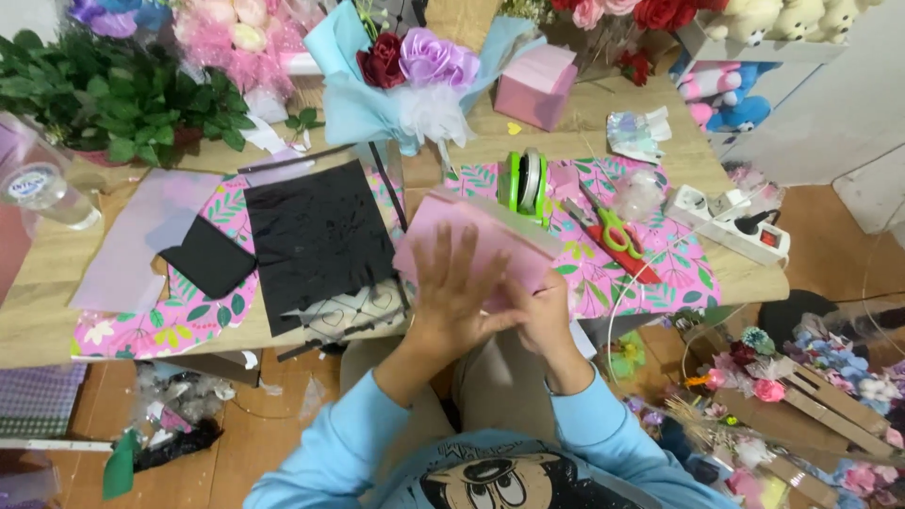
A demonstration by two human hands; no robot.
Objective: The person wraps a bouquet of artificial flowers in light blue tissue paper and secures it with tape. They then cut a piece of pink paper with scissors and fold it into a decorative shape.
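Fingers of the left hand [451,300] lie spread on pink paper [476,247]; right hand [545,316] pinches it.

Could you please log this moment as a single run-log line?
left hand: flat on pink box | right hand: grips box's near edge | scissors, tape dispenser beside, on table
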